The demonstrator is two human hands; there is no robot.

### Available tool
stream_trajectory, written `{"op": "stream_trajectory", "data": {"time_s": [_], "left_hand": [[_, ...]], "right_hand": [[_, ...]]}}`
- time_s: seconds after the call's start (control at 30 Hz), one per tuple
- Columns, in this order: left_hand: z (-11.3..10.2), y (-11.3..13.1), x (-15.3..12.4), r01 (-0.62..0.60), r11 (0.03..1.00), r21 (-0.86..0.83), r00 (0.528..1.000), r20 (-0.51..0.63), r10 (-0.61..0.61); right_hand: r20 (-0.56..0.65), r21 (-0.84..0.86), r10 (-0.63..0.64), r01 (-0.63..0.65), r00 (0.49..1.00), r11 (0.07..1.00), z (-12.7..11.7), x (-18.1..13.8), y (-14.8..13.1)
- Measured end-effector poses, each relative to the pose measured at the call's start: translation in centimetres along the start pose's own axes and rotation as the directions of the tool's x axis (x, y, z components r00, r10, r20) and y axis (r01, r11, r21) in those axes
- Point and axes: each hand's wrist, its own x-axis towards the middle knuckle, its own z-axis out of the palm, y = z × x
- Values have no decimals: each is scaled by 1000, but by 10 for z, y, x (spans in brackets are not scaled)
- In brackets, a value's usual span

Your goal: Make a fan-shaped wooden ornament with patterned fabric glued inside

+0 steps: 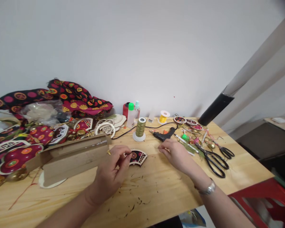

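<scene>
My left hand [113, 169] is closed in a pinch at the left end of a small fan-shaped ornament [139, 156]. The ornament has patterned dark cloth inside a pale cut-out wooden frame, and my fingers hide its left side. To the right, my right hand [172, 153] is also pinched, palm down, just in front of a black glue gun [165, 135]. Whatever sits between its fingertips is too fine to make out. A cone of olive thread [140, 128] stands upright behind the ornament.
An open cardboard box [73, 161] lies left, among cloth-covered ornaments [16, 158] and patterned fabric [73, 95]. Behind are a green-capped bottle [131, 115] and a yellow spool [163, 117]. Large scissors [213, 160] and smaller scissors [225, 152] lie right. Dark scraps [132, 207] dot the front.
</scene>
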Motion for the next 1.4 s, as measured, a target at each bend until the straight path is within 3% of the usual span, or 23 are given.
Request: {"op": "stream_trajectory", "data": {"time_s": [0.2,0.37,0.53,0.67,0.73,0.83,0.93,1.03,1.1,1.2,1.27,1.4], "left_hand": [[-1,-3,1,-5,1000,9,1000,-9,5],[-2,-4,1,-2,1000,-9,1000,4,2],[-3,-5,0,50,998,-48,998,-20,-51],[-4,0,2,164,968,-191,986,33,-161],[-4,7,2,242,919,-312,970,116,-216],[-6,18,4,372,793,-482,928,224,-299],[-14,25,11,436,691,-576,896,204,-395],[-26,26,23,455,694,-558,877,143,-459],[-34,25,33,458,659,-597,863,123,-489],[-41,27,46,406,518,-753,857,117,-501],[-43,29,51,342,431,-835,861,94,-501],[-44,32,54,262,340,-903,847,47,-529]], "right_hand": [[-5,-104,30,-30,1000,994,31,27,0],[3,6,56,-56,998,998,37,30,-3],[28,282,70,-75,997,957,14,36,-6],[16,485,-2,-6,1000,875,-13,37,-33],[-96,592,-90,130,991,795,-19,33,-53],[-229,517,-251,336,940,787,-21,28,-78],[-273,487,-314,412,909,770,-21,33,-85],[-253,621,-261,363,932,695,-20,47,-80],[-90,752,-288,255,953,608,-19,60,-77],[143,818,-358,93,923,567,-15,83,-80],[138,765,-299,90,944,638,-13,101,-84],[-38,692,-91,92,995,716,-18,138,-76]]}}
